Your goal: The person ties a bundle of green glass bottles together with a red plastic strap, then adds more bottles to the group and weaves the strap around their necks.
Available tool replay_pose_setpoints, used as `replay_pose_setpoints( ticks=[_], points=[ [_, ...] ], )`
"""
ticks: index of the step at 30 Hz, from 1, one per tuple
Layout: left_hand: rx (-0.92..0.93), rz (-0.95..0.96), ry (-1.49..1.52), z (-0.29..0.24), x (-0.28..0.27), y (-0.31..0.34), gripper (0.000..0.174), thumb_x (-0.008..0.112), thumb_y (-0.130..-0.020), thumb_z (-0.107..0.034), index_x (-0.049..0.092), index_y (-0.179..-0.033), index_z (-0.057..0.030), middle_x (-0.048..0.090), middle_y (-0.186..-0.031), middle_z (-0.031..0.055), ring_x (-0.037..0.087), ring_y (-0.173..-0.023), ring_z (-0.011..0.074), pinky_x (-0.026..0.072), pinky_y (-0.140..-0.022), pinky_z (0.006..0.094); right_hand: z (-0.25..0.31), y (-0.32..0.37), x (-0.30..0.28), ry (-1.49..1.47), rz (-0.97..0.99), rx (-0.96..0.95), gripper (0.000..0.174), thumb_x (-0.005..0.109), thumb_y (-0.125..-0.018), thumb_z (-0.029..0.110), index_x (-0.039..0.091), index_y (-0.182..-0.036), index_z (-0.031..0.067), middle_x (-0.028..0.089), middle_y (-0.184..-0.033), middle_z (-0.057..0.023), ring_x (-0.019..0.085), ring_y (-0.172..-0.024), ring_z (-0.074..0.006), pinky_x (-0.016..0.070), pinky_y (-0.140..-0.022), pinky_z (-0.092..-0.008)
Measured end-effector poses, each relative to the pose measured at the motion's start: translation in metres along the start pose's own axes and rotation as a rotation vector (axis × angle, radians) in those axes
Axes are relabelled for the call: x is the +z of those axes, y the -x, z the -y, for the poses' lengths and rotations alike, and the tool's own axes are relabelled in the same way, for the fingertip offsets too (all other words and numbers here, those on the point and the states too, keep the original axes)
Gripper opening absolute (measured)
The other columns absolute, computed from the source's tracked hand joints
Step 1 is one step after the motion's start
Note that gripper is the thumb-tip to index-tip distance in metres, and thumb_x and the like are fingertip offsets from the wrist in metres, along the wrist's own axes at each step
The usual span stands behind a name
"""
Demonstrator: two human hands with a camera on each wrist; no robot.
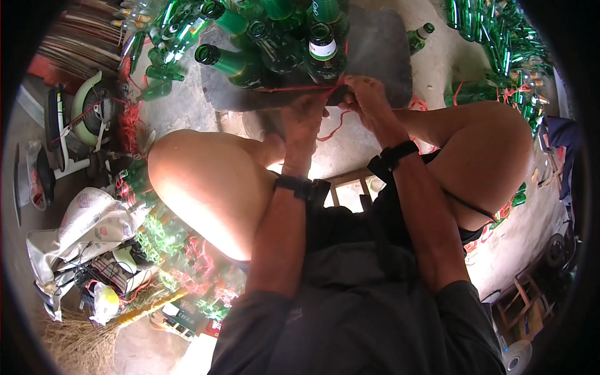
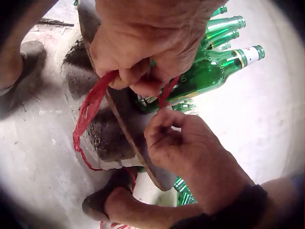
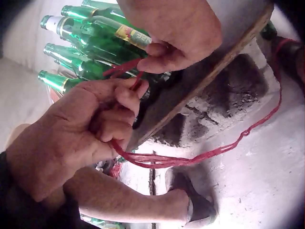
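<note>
A bundle of green glass bottles lies on a dark flat board, with a red plastic string stretched across its near side. My left hand pinches the string at the board's edge. A long loop of string hangs down from it. My right hand is close beside it and pinches another strand of the same string next to the bottles.
I sit on a low wooden stool with both bare knees spread. More green bottles are heaped at the right and far left. A fan and printed bags lie on the left. Red string scraps litter the concrete floor.
</note>
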State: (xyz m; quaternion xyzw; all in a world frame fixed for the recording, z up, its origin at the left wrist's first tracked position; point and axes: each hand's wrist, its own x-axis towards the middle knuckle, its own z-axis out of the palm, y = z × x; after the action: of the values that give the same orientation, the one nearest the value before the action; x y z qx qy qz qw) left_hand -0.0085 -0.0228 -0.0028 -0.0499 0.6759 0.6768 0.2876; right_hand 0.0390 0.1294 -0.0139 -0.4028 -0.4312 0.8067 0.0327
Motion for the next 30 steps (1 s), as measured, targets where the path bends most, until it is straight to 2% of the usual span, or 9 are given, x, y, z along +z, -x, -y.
replay_pose_setpoints(
  ticks=[4,6,8,20,22,24,25,28,30],
  points=[
    [0.004,0.025,-0.031,0.006,-0.003,0.001,0.018,0.076,-0.087,-0.015,0.073,-0.085,0.0024,0.065,-0.07,0.0034,0.051,-0.059,0.0062,0.038,-0.052,0.0249,-0.002,0.0,-0.003,-0.005,0.024,0.014,0.018,0.063,-0.096,0.02,0.066,-0.096,0.0024,0.052,-0.074,0.0009,0.051,-0.062,-0.0091,0.0575,-0.059,-0.0301],
    [0.018,0.023,-0.074,0.006,-0.004,0.002,0.018,0.076,-0.086,-0.015,0.073,-0.085,0.0023,0.065,-0.07,0.0026,0.051,-0.059,0.007,0.0386,-0.053,0.0257,-0.005,0.0,-0.003,-0.009,0.025,-0.028,0.018,0.063,-0.096,0.017,0.066,-0.093,0.0002,0.055,-0.075,-0.0028,0.055,-0.062,-0.0124,0.0596,-0.057,-0.0324],
    [-0.052,0.026,0.016,0.003,-0.006,0.003,0.016,0.075,-0.085,-0.014,0.073,-0.085,0.0021,0.063,-0.071,0.0012,0.052,-0.062,0.0083,0.0404,-0.056,0.0267,-0.007,0.0,-0.003,0.007,0.007,-0.04,0.018,0.064,-0.096,0.018,0.066,-0.092,0.0004,0.055,-0.074,-0.0027,0.055,-0.062,-0.0124,0.0597,-0.058,-0.0323],
    [0.061,-0.053,-0.046,0.005,-0.002,-0.006,0.015,0.068,-0.086,-0.007,0.065,-0.074,0.0022,0.056,-0.071,-0.0038,0.044,-0.066,0.0061,0.037,-0.056,0.0268,-0.016,-0.014,-0.008,0.072,0.035,-0.108,0.018,0.059,-0.099,0.017,0.065,-0.091,0.001,0.054,-0.071,-0.0019,0.056,-0.061,-0.0114,0.0612,-0.062,-0.033],
    [0.086,-0.09,-0.201,0.004,0.0,-0.011,0.014,0.067,-0.087,-0.007,0.067,-0.075,0.0016,0.055,-0.069,-0.0045,0.044,-0.064,0.0052,0.036,-0.054,0.0265,-0.011,-0.01,-0.003,0.074,0.035,-0.118,0.019,0.058,-0.099,0.016,0.065,-0.091,0.0007,0.054,-0.071,-0.0021,0.056,-0.061,-0.012,0.0621,-0.063,-0.0344],
    [-0.018,-0.09,-0.034,0.005,0.003,0.0,0.014,0.067,-0.089,-0.009,0.07,-0.08,0.0014,0.055,-0.066,-0.0034,0.045,-0.058,0.0055,0.0358,-0.05,0.0265,-0.008,-0.004,-0.001,0.061,-0.014,-0.076,0.017,0.057,-0.094,0.011,0.064,-0.092,-0.0037,0.056,-0.073,-0.0054,0.058,-0.061,-0.0167,0.0593,-0.061,-0.0363],
    [-0.015,-0.046,0.008,0.004,-0.001,0.004,0.016,0.067,-0.09,-0.013,0.072,-0.088,0.0018,0.057,-0.065,-0.0015,0.047,-0.052,0.0073,0.0368,-0.046,0.0273,-0.009,-0.001,0.0,0.063,-0.007,-0.09,0.017,0.057,-0.094,0.011,0.064,-0.092,-0.0037,0.056,-0.073,-0.0054,0.058,-0.061,-0.0167,0.0593,-0.061,-0.0363],
    [-0.038,-0.006,0.086,0.001,-0.001,0.01,0.019,0.068,-0.091,-0.015,0.072,-0.094,0.0027,0.057,-0.064,0.0007,0.047,-0.048,0.0086,0.0375,-0.043,0.0286,-0.014,0.009,0.003,0.037,-0.007,-0.108,0.017,0.058,-0.094,0.013,0.064,-0.096,-0.0027,0.058,-0.078,-0.0073,0.061,-0.067,-0.0181,0.0593,-0.063,-0.037],
    [-0.024,0.026,0.026,-0.003,-0.001,0.014,0.02,0.066,-0.091,-0.016,0.071,-0.095,0.0031,0.06,-0.065,0.0025,0.051,-0.049,0.0098,0.0399,-0.044,0.0289,-0.017,0.018,0.003,0.042,-0.049,0.035,0.018,0.059,-0.095,0.015,0.064,-0.101,-0.0011,0.06,-0.085,-0.0077,0.062,-0.073,-0.0168,0.0586,-0.064,-0.035]
  ],
)
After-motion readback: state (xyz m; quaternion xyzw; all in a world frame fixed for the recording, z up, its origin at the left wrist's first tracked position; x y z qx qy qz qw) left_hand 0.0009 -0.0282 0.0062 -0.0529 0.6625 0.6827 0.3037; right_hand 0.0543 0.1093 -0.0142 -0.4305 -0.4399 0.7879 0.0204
